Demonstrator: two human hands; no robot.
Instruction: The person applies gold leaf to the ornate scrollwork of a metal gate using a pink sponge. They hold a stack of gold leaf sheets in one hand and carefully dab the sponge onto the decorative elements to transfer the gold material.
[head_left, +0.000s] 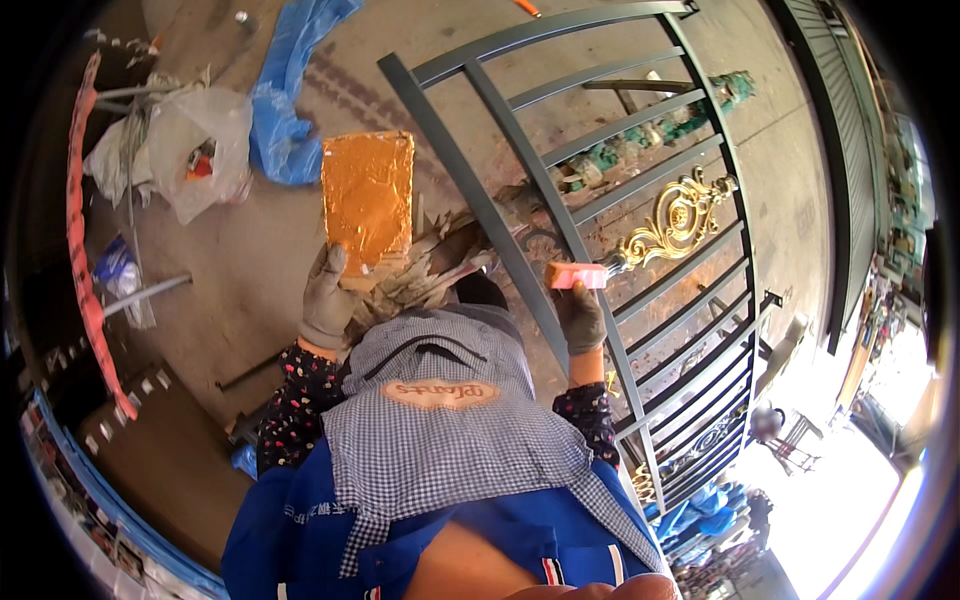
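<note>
My left hand (326,300), in a grey work glove, grips the lower edge of a flat rectangular board (368,195) with a shiny gold-orange surface. Closed around a small pink sponge-like block (576,275) is my gloved right hand (582,320). The block is beside the dark inner end of a scroll ornament (680,215); whether it touches is hard to tell. Bright gold covers most of that ornament, which is set between the bars of a dark grey metal railing (492,205) on my right.
A blue plastic sheet (285,115) and a whitish plastic bag (205,150) lie on the floor to the left. A red-edged bar (84,240) stands further left. Crumpled cloth or paper (435,262) lies in front of me. Another ornament (643,485) sits near the railing's close end.
</note>
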